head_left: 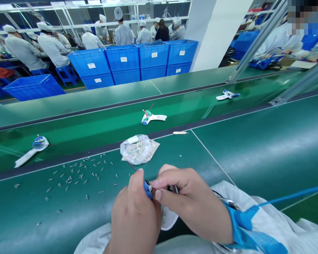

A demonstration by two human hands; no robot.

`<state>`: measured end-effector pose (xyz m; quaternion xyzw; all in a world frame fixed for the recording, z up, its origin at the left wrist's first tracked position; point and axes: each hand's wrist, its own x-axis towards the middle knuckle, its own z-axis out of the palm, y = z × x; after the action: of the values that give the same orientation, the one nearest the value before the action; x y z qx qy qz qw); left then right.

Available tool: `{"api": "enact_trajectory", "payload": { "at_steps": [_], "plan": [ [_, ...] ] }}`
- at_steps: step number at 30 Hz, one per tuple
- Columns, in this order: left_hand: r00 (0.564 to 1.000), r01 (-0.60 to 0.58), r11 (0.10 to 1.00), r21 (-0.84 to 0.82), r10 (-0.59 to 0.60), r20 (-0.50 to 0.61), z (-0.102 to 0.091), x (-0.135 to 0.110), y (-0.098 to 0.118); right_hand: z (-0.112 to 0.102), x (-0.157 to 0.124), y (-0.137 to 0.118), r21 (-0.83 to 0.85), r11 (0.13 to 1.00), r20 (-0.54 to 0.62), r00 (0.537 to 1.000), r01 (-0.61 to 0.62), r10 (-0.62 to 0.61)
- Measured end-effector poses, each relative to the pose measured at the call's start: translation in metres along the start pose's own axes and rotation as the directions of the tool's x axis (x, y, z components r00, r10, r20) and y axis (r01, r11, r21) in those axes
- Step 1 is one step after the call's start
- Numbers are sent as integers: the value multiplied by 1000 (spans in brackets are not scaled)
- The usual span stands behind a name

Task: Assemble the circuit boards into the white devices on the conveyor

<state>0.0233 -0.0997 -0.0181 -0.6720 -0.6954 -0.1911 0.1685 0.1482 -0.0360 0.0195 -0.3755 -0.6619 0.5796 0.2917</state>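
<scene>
My left hand (137,208) is wrapped around a small device with a blue part (147,190) that shows between thumb and fingers. A dark red wire (131,166) sticks out above the left thumb. Against the device's right side, my right hand (190,201) pinches with thumb and index finger; what lies between the fingertips is too small to make out. Below the hands shows a rounded white piece (169,218), perhaps part of the same device. A blue strap (250,225) circles the right wrist.
A clear bag of tiny parts (139,150) lies ahead, near scattered metal pieces (81,174) and a pale-handled tool (180,133). Similar white devices (155,117) with wires lie along the green belt (108,123). Beyond stand blue bins (123,60); people work behind them.
</scene>
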Motion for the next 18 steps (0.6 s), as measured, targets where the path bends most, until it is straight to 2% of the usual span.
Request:
{"api": "enact_trajectory", "payload": {
  "at_steps": [2, 4, 6, 8, 10, 12, 14, 16, 18],
  "plan": [
    [994, 45, 997, -61, -39, 98, 2, 2, 1, 0, 3, 4, -26, 999, -9, 1000, -20, 19],
    [965, 118, 981, -156, -76, 251, 4, 5, 1, -4, 15, 10, -74, 997, 0, 999, -37, 37],
    [913, 221, 943, -249, -111, 392, 5, 10, 0, -15, 37, 19, -150, 987, -20, 999, -51, 49],
    [849, 344, 893, -290, -165, 501, 6, 15, -2, -36, 69, 29, -241, 968, -144, 989, -73, 39],
    [769, 414, 864, -286, -163, 619, 6, 20, -6, -68, 109, 39, -301, 946, -337, 941, -120, 13],
    [659, 427, 866, -261, -100, 745, 5, 24, -9, -106, 149, 46, -347, 917, -536, 844, -197, -22],
    [564, 404, 880, -250, -25, 825, 5, 28, -12, -142, 183, 52, -376, 884, -663, 747, -277, -48],
    [526, 387, 888, -249, 9, 850, 8, 29, -13, -166, 207, 60, -405, 847, -713, 699, -344, -57],
    [534, 383, 887, -259, 16, 845, 13, 26, -13, -177, 223, 71, -451, 807, -697, 715, -381, -52]
  ]
}}
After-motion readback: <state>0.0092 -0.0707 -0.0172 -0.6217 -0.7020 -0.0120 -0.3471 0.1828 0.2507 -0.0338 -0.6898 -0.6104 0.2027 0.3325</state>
